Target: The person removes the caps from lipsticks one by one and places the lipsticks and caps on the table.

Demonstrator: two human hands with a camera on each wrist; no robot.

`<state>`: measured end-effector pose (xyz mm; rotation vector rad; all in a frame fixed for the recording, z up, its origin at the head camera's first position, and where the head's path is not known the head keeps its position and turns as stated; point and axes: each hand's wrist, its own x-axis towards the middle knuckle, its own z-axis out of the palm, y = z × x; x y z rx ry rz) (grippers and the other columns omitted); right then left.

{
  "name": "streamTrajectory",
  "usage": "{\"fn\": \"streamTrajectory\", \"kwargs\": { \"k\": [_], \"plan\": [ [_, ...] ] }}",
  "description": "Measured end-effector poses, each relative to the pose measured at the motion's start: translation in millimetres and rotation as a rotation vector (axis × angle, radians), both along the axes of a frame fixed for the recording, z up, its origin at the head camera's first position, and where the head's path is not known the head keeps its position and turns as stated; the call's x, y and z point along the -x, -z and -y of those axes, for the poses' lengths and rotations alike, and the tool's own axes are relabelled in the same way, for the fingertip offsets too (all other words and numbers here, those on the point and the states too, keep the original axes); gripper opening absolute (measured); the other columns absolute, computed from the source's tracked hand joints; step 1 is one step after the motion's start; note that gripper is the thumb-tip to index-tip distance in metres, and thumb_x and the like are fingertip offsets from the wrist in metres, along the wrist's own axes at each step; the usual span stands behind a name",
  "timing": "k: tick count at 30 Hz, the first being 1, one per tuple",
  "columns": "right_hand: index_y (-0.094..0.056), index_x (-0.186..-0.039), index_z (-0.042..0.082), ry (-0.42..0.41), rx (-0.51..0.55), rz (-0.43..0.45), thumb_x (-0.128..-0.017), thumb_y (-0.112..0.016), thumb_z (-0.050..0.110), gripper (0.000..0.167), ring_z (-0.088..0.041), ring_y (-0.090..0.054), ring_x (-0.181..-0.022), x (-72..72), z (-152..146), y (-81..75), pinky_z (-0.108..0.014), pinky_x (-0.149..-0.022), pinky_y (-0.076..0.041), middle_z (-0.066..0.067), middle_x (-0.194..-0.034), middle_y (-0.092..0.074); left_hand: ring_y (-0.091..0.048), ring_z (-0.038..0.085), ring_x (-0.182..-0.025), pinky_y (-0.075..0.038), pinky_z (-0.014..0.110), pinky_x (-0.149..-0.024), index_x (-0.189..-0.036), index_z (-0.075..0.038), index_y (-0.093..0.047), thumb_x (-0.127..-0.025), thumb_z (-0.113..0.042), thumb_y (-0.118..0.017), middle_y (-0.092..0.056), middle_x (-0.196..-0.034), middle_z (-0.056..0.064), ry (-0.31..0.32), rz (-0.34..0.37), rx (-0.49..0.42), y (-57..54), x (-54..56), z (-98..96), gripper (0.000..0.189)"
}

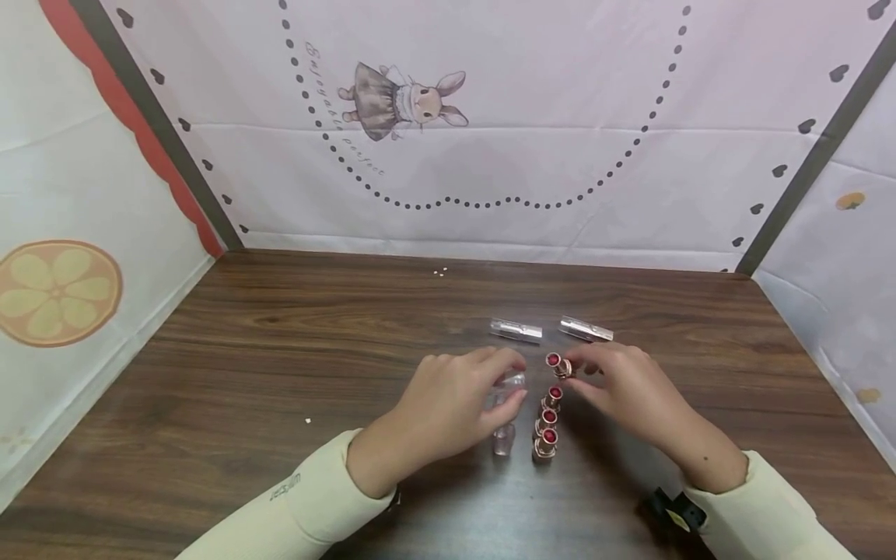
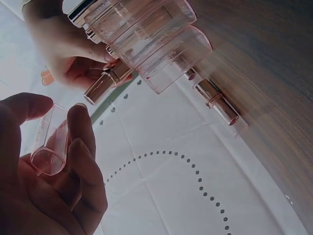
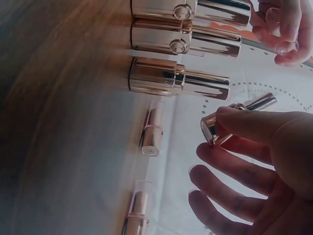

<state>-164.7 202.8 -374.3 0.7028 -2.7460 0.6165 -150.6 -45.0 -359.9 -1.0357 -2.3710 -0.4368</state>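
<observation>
Rose-gold and tilted, one lipstick [image 1: 562, 368] is pinched by the right hand [image 1: 625, 387], near three upright lipsticks [image 1: 547, 421] standing on the brown table [image 1: 315, 327]; the left hand [image 1: 448, 398] holds one transparent cap [image 2: 49, 147].

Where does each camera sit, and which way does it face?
Head: on the head, facing forward and down at the table; left hand, right hand and sleeves show.
Left wrist: on that wrist, facing the left hand's clear cap; both hands show.
Right wrist: on that wrist, facing the right hand's lipstick; both hands show.
Both wrist views share this lipstick and the patterned cloth.
</observation>
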Motion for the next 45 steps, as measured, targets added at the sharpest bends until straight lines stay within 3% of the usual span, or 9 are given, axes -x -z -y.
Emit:
{"fn": "streamTrajectory", "kwargs": {
  "k": [11, 17, 21, 26, 45],
  "plan": [
    [-0.076, -0.099, 0.011, -0.004, 0.022, 0.078, -0.083, -0.08, 0.013, 0.017, -0.013, -0.071, -0.077, 5.6, 1, 12.5, -0.031, -0.067, -0.056, 0.001, -0.088, -0.076, -0.059, 0.005, -0.055, -0.04, 0.026, -0.046, -0.106, -0.023, -0.066, -0.088, -0.034, -0.071, -0.071, -0.081, -0.011, -0.016, -0.002, -0.009, 0.3, -0.7, 1.4, 0.021],
    [-0.077, -0.098, 0.01, -0.01, 0.0, 0.069, -0.081, -0.082, 0.013, 0.019, -0.008, -0.06, -0.071, 8.2, 0, 16.4, -0.026, -0.063, -0.049, 0.005, -0.08, -0.068, -0.058, 0.005, -0.054, -0.038, 0.024, -0.046, -0.106, -0.023, -0.066, -0.088, -0.035, -0.071, -0.07, -0.081, -0.011, -0.01, -0.001, -0.009, -0.3, -1.0, 1.2, 0.022],
    [-0.076, -0.097, 0.009, -0.024, 0.013, 0.124, -0.081, -0.082, 0.013, 0.017, -0.003, -0.056, -0.067, 11.5, -2, 20.2, -0.022, -0.061, -0.047, 0.008, -0.075, -0.065, -0.057, 0.004, -0.054, -0.038, 0.023, -0.045, -0.106, -0.023, -0.067, -0.088, -0.035, -0.071, -0.071, -0.083, -0.011, -0.013, 0.006, -0.005, 0.3, -0.5, 0.7, 0.022],
    [-0.076, -0.095, 0.009, -0.04, 0.011, 0.172, -0.082, -0.081, 0.012, 0.015, -0.002, -0.058, -0.069, 14.2, -5, 23.2, -0.023, -0.063, -0.049, 0.007, -0.077, -0.068, -0.059, 0.005, -0.055, -0.039, 0.024, -0.046, -0.106, -0.023, -0.067, -0.088, -0.035, -0.071, -0.072, -0.085, -0.011, -0.009, 0.008, -0.008, 0.6, -0.7, 0.6, 0.022],
    [-0.075, -0.095, 0.011, -0.066, -0.017, 0.209, -0.083, -0.08, 0.015, 0.014, -0.003, -0.056, -0.07, 18.5, -5, 28.4, -0.025, -0.064, -0.047, 0.008, -0.078, -0.068, -0.062, 0.006, -0.057, -0.042, 0.025, -0.046, -0.106, -0.023, -0.067, -0.088, -0.035, -0.072, -0.072, -0.086, -0.01, -0.013, 0.013, -0.004, -0.6, -2.0, 0.9, 0.022]
  ]
}}
